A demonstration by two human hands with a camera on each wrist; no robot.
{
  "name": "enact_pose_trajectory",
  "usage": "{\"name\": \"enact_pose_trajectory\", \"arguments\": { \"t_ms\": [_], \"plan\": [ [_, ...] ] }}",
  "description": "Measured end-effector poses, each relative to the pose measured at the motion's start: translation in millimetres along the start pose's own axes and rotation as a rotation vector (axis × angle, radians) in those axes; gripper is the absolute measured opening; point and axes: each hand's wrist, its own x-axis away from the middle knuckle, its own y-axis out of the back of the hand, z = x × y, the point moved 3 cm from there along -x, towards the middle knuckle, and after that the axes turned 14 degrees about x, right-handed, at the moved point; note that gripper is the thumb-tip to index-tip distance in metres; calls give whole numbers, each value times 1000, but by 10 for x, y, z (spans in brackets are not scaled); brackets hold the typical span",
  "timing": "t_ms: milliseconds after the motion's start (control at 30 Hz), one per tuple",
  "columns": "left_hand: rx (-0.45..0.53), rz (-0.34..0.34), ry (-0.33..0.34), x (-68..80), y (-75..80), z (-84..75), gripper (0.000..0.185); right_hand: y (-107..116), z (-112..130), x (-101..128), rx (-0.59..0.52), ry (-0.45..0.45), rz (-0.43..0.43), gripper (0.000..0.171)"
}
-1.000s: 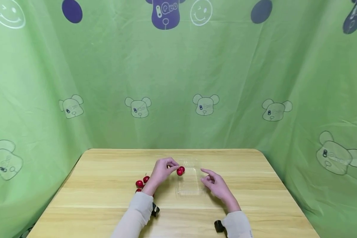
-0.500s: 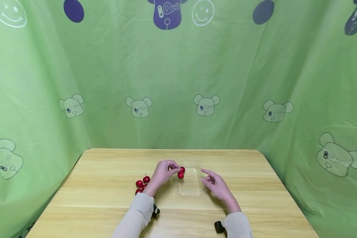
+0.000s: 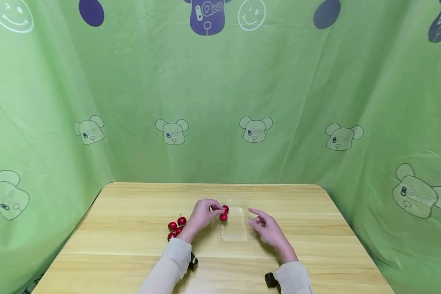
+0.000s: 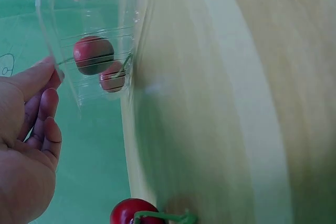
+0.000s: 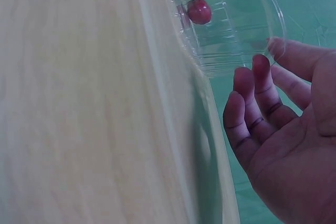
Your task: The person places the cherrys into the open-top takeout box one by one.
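Note:
My left hand point(image 3: 216, 207) pinches the stem of a pair of red cherries point(image 3: 224, 214) and holds them low over the left part of a clear plastic tray point(image 3: 237, 230). In the left wrist view the cherries point(image 4: 93, 55) show through the tray's wall point(image 4: 63, 3), their stem running to my fingertips point(image 4: 47, 69). My right hand point(image 3: 255, 218) hovers just right of the tray, fingers relaxed and holding nothing. The right wrist view shows those fingers point(image 5: 252, 93) beside the tray's rim point(image 5: 273, 19), with the cherries point(image 5: 200, 10) inside.
Several more red cherries point(image 3: 176, 228) lie on the wooden table point(image 3: 132, 228) behind my left wrist; one point(image 4: 131, 214) shows in the left wrist view. Green printed cloth point(image 3: 220, 102) hangs round the table on three sides.
My left hand has lowered the pair of cherries slightly and moved them a little right, down into the tray. The right hand has stayed put.

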Motion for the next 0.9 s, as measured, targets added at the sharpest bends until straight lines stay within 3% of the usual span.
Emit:
{"name": "enact_pose_trajectory", "arguments": {
  "t_ms": [233,567,733,900],
  "plan": [
    [-46,17,-20,-8,-35,-31,5,9,5,-17,23,-4,-16,51],
    [-129,10,-83,1,-87,48,5,-4,-3,-14,8,-31,-1,51],
    [-141,9,-93,-1,-91,46,5,4,-3,-10,2,-10,2,51],
    [-104,-1,-61,5,-71,46,5,-1,8,-11,9,-7,-5,51]
  ]
}}
